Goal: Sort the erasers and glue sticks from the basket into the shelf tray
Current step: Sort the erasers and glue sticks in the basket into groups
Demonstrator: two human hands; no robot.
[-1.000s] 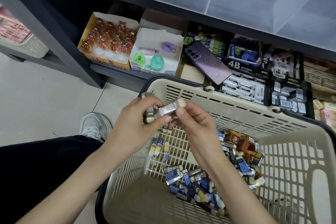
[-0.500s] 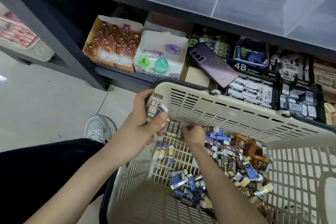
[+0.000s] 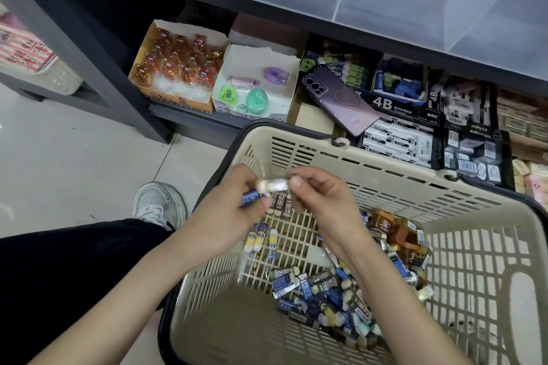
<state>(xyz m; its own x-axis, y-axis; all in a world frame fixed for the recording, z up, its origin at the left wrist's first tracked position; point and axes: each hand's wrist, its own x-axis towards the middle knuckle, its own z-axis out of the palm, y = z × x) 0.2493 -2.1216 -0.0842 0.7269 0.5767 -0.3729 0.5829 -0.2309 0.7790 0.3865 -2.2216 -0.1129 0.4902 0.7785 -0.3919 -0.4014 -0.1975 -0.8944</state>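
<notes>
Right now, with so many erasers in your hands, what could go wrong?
The left hand grips a bunch of erasers while it and the right hand pinch a pale eraser, so one might slip and drop back into the basket or onto the floor. The purple phone lies tilted on the boxes just behind the basket; a bump could make it slide off.

Person, seen from beside. Both forearms bare, left forearm point(image 3: 133, 305) and right forearm point(image 3: 394, 305); no sleeve edge in view. Left hand point(image 3: 234, 216) and right hand point(image 3: 320, 201) bare, right thumbnail short. Trouser leg point(image 3: 74, 270) on the person's left: plain black, matte, loose cloth. One sneaker point(image 3: 158, 204): pale grey-white mesh upper, thick white sole, small dark mark on the side.
</notes>
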